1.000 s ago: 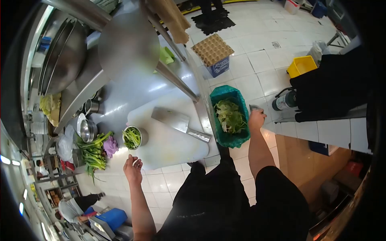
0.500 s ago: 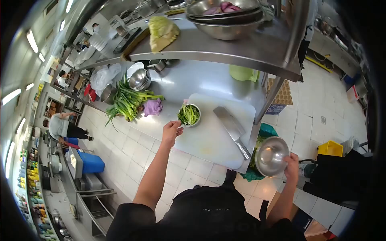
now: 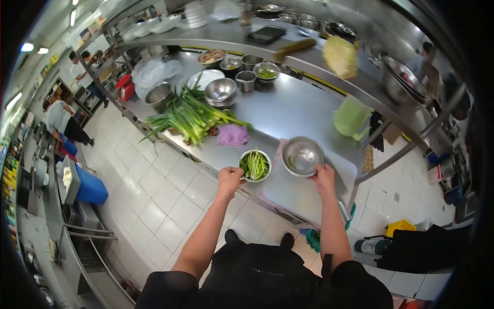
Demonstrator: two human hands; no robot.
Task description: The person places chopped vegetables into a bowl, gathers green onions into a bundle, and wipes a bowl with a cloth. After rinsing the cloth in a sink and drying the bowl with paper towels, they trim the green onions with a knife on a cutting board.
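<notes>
My left hand [image 3: 231, 181] is closed on the rim of a small bowl [image 3: 256, 179] filled with cut green strips [image 3: 254, 164]. In my right hand [image 3: 323, 179] is a steel bowl [image 3: 303, 156], gripped at its near rim and tilted toward me, with a few green bits inside. It hangs over the white cutting board [image 3: 288, 193], right of the small bowl. The knife is mostly hidden; only its metal handle [image 3: 344, 211] shows by the board's right edge. Leafy green stalks [image 3: 198, 121] and a purple cloth [image 3: 232, 135] lie to the left on the steel counter.
Stacked steel bowls [image 3: 221, 91] and small food bowls [image 3: 266, 71] stand along the counter's back. A green jug [image 3: 352, 117] is at the right. Overhead runs a shelf with a cabbage [image 3: 340, 56] and a knife-like dark-handled tool. Other people [image 3: 64, 119] work at the far left.
My right hand has brought the steel bowl from beyond the counter's right end to over the cutting board. My left hand now grips the small bowl's rim. The view has turned.
</notes>
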